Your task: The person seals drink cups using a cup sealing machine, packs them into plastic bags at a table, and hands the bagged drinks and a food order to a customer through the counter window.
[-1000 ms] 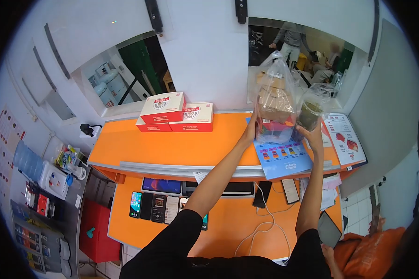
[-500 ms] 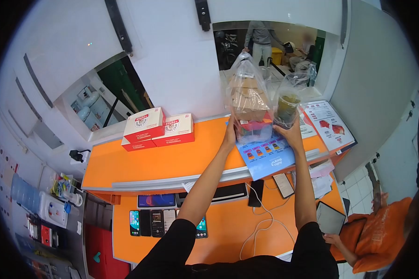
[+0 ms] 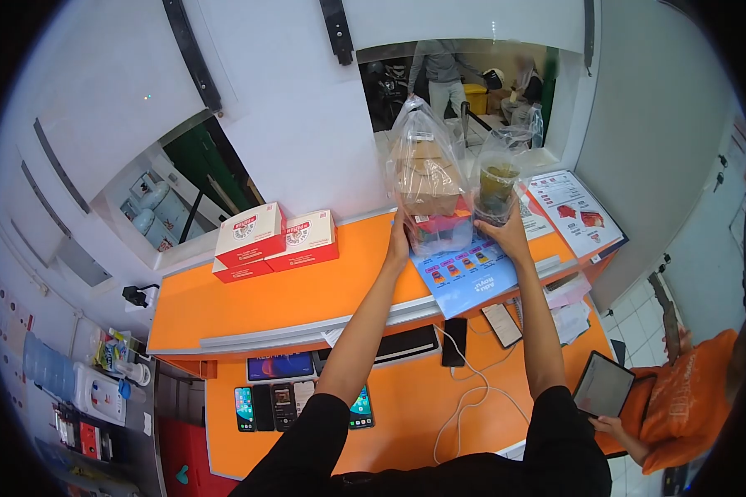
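In both hands I have takeaway goods at the service window, above the orange counter. My left hand [image 3: 398,240] grips the lower left side of a clear plastic bag [image 3: 427,137]. Inside it are a brown cardboard box [image 3: 427,178] and something red and blue beneath. My right hand [image 3: 507,234] is wrapped round the lower part of a clear plastic cup [image 3: 497,186] with a greenish-brown drink, itself in a thin clear bag. Under them lies a blue menu sheet [image 3: 472,286] with cup pictures. Some fingers are hidden behind the goods.
Red-and-white boxes [image 3: 253,232] are stacked on the counter's left. A menu board [image 3: 576,211] lies at the right. Several phones [image 3: 283,406] and a white cable [image 3: 464,398] lie on the lower desk. A co-worker in orange [image 3: 680,398] holds a tablet [image 3: 603,385]. A person in grey [image 3: 441,66] stands outside.
The view has shifted slightly, moving the counter and goods a little left in frame. Both hands keep their hold on the bag and cup. The co-worker's tablet is a bit more turned.
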`<move>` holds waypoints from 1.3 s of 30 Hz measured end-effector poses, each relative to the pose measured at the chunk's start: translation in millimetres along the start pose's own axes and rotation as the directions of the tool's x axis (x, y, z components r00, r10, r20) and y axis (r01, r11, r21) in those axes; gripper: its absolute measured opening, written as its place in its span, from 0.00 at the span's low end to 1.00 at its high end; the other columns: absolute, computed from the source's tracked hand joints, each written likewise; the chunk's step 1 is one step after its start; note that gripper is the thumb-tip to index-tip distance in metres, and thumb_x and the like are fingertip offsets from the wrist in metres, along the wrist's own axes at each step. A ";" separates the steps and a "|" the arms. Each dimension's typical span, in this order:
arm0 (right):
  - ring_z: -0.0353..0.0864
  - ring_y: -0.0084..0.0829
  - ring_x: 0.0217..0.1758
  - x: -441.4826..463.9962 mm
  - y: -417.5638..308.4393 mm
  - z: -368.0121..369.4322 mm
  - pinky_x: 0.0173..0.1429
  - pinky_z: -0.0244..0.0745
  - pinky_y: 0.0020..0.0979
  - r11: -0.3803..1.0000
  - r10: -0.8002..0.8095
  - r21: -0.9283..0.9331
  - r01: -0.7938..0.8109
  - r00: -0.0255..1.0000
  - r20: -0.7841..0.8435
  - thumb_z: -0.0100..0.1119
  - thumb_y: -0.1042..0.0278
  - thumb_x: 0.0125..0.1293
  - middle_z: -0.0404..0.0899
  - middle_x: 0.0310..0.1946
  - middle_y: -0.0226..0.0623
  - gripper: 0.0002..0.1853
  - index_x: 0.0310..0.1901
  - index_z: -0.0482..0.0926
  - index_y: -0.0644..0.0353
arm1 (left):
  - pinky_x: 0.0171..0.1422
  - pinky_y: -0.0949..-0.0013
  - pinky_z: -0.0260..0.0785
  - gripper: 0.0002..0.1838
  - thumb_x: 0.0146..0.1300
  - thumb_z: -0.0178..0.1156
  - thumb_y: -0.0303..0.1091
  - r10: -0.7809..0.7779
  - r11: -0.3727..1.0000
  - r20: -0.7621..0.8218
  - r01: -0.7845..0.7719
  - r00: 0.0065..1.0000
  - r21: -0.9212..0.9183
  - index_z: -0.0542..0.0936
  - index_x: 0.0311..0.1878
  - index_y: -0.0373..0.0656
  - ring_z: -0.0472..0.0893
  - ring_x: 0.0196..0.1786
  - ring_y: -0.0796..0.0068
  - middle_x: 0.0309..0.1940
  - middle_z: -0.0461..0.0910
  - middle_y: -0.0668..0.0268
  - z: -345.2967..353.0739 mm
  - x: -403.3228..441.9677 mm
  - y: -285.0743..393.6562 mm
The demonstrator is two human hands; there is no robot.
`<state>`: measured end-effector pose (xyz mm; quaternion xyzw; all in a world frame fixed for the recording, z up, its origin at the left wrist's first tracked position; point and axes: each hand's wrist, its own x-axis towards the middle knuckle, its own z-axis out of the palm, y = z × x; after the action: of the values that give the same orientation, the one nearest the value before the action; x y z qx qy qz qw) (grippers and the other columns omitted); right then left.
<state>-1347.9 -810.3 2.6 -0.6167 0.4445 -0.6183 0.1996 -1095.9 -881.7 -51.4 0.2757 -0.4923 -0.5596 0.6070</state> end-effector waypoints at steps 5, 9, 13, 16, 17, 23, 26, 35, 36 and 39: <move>0.68 0.40 0.71 0.0 0.1 -0.6 0.75 0.62 0.38 1.000 0.025 -0.016 -0.025 1.000 0.006 0.82 0.67 0.46 0.68 0.67 0.47 0.57 0.74 0.54 0.63 | 0.30 0.75 0.60 0.30 0.78 0.36 0.62 -0.004 0.999 0.009 0.003 1.000 0.033 0.73 0.31 0.48 0.70 0.24 0.80 0.18 0.70 0.71 -1.0 -3.5 4.5; 0.69 0.40 0.71 -0.3 0.8 -0.1 0.75 0.62 0.38 1.000 0.004 -0.024 -0.004 1.000 -0.012 0.82 0.67 0.46 0.68 0.67 0.47 0.57 0.74 0.53 0.64 | 0.29 0.74 0.59 0.31 0.78 0.36 0.63 0.055 0.998 -0.006 -0.055 0.998 0.031 0.73 0.29 0.48 0.70 0.24 0.80 0.19 0.71 0.71 0.6 1.5 -1.3; 0.69 0.40 0.70 0.8 3.1 0.7 0.75 0.62 0.37 1.000 -0.008 0.013 0.008 1.000 -0.005 0.82 0.67 0.46 0.69 0.66 0.47 0.58 0.74 0.52 0.64 | 0.30 0.75 0.60 0.32 0.77 0.37 0.64 0.019 1.000 0.013 -0.019 1.000 0.003 0.73 0.28 0.48 0.70 0.24 0.80 0.18 0.71 0.70 -2.6 0.6 -1.6; 0.70 0.40 0.70 0.8 2.9 0.8 0.74 0.63 0.37 1.000 -0.007 0.023 0.007 1.000 0.000 0.83 0.67 0.45 0.69 0.66 0.47 0.58 0.75 0.52 0.64 | 0.31 0.75 0.60 0.32 0.77 0.37 0.64 -0.039 0.998 0.030 0.037 0.999 0.054 0.73 0.29 0.48 0.70 0.25 0.79 0.19 0.71 0.70 -8.4 -0.3 2.1; 0.70 0.40 0.70 0.7 2.7 0.6 0.74 0.63 0.37 1.000 -0.012 0.011 0.012 1.000 -0.007 0.83 0.67 0.45 0.69 0.66 0.47 0.59 0.75 0.52 0.64 | 0.31 0.75 0.60 0.32 0.77 0.38 0.64 -0.051 0.995 0.047 0.047 0.998 0.083 0.74 0.29 0.48 0.70 0.25 0.78 0.20 0.71 0.70 -9.0 0.0 1.7; 0.69 0.42 0.71 1.3 4.8 0.5 0.74 0.63 0.38 1.000 0.002 0.027 -0.001 1.000 -0.017 0.84 0.66 0.44 0.68 0.67 0.50 0.59 0.74 0.53 0.64 | 0.33 0.75 0.60 0.30 0.77 0.37 0.63 -0.035 0.998 0.033 0.033 0.999 0.059 0.73 0.30 0.49 0.69 0.27 0.79 0.22 0.71 0.71 -5.1 -3.6 4.5; 0.69 0.42 0.71 1.0 7.9 -0.3 0.74 0.63 0.38 1.000 0.007 -0.003 -0.007 1.000 -0.025 0.84 0.65 0.44 0.68 0.67 0.50 0.59 0.74 0.53 0.65 | 0.33 0.75 0.60 0.29 0.78 0.37 0.63 0.051 0.998 0.021 -0.051 0.998 0.033 0.72 0.30 0.49 0.69 0.26 0.79 0.21 0.71 0.71 1.4 -4.4 8.3; 0.70 0.41 0.70 0.0 4.1 -0.7 0.75 0.63 0.37 0.999 0.006 -0.035 -0.007 1.000 -0.022 0.83 0.65 0.46 0.69 0.67 0.49 0.59 0.75 0.51 0.65 | 0.30 0.74 0.61 0.29 0.78 0.36 0.62 0.048 0.999 -0.011 -0.048 0.999 0.023 0.71 0.31 0.49 0.69 0.25 0.78 0.20 0.70 0.70 -0.1 -0.5 -1.4; 0.70 0.41 0.70 -0.1 3.9 -0.7 0.75 0.63 0.37 0.999 0.006 -0.034 -0.007 1.000 -0.023 0.83 0.65 0.46 0.69 0.67 0.49 0.59 0.75 0.51 0.65 | 0.30 0.74 0.61 0.29 0.78 0.36 0.63 0.050 0.999 -0.016 -0.050 0.999 0.013 0.71 0.31 0.49 0.69 0.25 0.78 0.20 0.70 0.70 0.1 0.1 -2.5; 0.70 0.41 0.70 -0.3 3.2 -1.1 0.75 0.63 0.37 0.999 0.022 -0.033 -0.023 1.000 -0.017 0.83 0.66 0.46 0.69 0.66 0.49 0.58 0.75 0.52 0.65 | 0.30 0.74 0.61 0.30 0.78 0.36 0.63 0.040 0.999 -0.012 -0.040 0.999 -0.007 0.71 0.31 0.49 0.69 0.24 0.78 0.20 0.70 0.71 -0.9 1.2 -4.0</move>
<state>-1349.8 -811.3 0.0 -0.6096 0.4632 -0.6137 0.1928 -1096.9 -883.9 -54.9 0.2668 -0.4922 -0.5475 0.6219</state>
